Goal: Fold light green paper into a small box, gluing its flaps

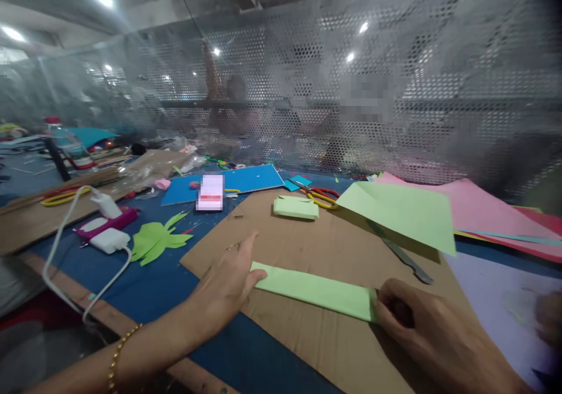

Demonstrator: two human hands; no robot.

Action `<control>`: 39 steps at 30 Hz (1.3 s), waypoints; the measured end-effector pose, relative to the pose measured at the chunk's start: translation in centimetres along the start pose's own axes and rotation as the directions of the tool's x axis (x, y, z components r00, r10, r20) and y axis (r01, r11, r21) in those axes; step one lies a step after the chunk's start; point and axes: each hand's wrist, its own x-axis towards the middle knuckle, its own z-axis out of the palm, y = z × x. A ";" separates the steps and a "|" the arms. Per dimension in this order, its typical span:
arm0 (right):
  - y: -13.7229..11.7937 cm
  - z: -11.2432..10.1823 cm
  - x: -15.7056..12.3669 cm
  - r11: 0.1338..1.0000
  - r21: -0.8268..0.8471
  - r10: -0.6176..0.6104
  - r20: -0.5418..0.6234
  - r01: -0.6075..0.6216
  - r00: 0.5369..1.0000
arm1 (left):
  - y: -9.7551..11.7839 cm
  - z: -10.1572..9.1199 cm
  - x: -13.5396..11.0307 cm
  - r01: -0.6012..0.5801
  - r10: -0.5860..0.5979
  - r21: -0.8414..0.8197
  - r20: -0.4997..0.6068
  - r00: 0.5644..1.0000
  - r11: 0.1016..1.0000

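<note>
A long light green paper strip [314, 288] lies on a brown cardboard sheet [307, 242]. My left hand [226, 285] rests flat on the cardboard with fingers stretched out, its fingertips pressing the strip's left end. My right hand [417, 329] has its fingers curled and pinches the strip's right end. A gold bracelet circles my left wrist.
A folded green piece [296, 206], red and yellow scissors [318, 196], a large green sheet [404, 212] and a metal blade [401, 256] lie farther back. Pink sheets [492, 212] are at the right. A green cutout [156, 240], white chargers [109, 239] and blue board [246, 180] are at the left. A perforated metal screen stands behind.
</note>
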 end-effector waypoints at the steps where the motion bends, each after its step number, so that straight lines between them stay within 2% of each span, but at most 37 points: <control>1: 0.1 0.1 0.0 1.000 -0.007 -0.002 -0.001 0.002 1.000 | 0.0 -0.1 -0.1 0.010 -0.010 0.013 -0.017 1.000 1.000; 6: 0.2 0.2 0.1 0.999 -0.027 -0.024 -0.011 0.024 1.000 | -0.2 0.0 -0.3 0.003 -0.001 0.028 -0.048 0.999 1.000; 9: 0.1 0.0 0.1 1.000 -0.025 -0.011 -0.002 0.011 1.000 | -0.4 0.3 -0.3 -0.139 0.149 0.105 -0.090 0.985 0.985; 11: 0.0 -0.2 0.1 0.999 -0.027 -0.031 -0.019 0.030 0.999 | -0.6 0.7 -0.3 -0.300 0.338 0.249 -0.125 0.933 0.921; 14: -0.4 -0.4 -0.2 0.997 -0.045 -0.066 -0.054 0.064 0.996 | -0.8 1.2 -0.1 -0.499 0.586 0.427 -0.095 0.805 0.755; 16: -0.6 -0.4 -0.4 0.996 -0.055 -0.074 -0.065 0.071 0.995 | -0.9 1.3 0.1 -0.596 0.694 0.486 -0.029 0.720 0.639; 19: -0.8 -0.3 -0.5 0.992 -0.084 -0.104 -0.102 0.096 0.989 | -1.0 1.3 0.4 -0.658 0.768 0.552 0.051 0.639 0.511; 22: -0.5 -0.3 -0.4 0.975 -0.183 -0.160 -0.179 0.127 0.971 | -0.9 1.3 0.7 -0.676 0.778 0.563 0.089 0.622 0.476; 25: -0.5 -0.6 -0.7 0.953 -0.253 -0.237 -0.284 0.165 0.929 | -0.6 1.2 0.7 -0.700 0.784 0.555 0.131 0.607 0.450; 26: -0.7 -0.7 -0.9 0.940 -0.270 -0.291 -0.324 0.207 0.900 | -0.4 1.1 0.6 -0.703 0.783 0.561 0.146 0.605 0.438; 28: -1.9 -0.8 -1.5 0.876 -0.296 -0.471 -0.351 0.382 0.809 | -0.1 0.9 0.5 -0.693 0.774 0.586 0.168 0.611 0.419; 30: -3.7 -0.6 -2.3 0.748 -0.266 -0.664 -0.286 0.608 0.691 | 0.2 0.7 0.3 -0.681 0.763 0.608 0.183 0.619 0.407; 31: -4.5 -0.3 -2.7 0.692 -0.237 -0.722 -0.251 0.682 0.645 | 0.2 0.7 0.3 -0.678 0.762 0.615 0.184 0.621 0.403; 32: -5.3 0.0 -3.0 0.661 -0.214 -0.750 -0.209 0.719 0.628 | 0.3 0.6 0.2 -0.675 0.764 0.620 0.182 0.619 0.400; 35: -6.6 0.7 -3.6 0.648 -0.193 -0.761 -0.119 0.737 0.638 | 0.4 0.5 0.2 -0.665 0.771 0.634 0.165 0.615 0.395; 39: -5.5 0.7 -3.9 0.658 -0.201 -0.753 -0.147 0.726 0.642 | 0.5 0.5 0.1 -0.653 0.778 0.646 0.141 0.612 0.396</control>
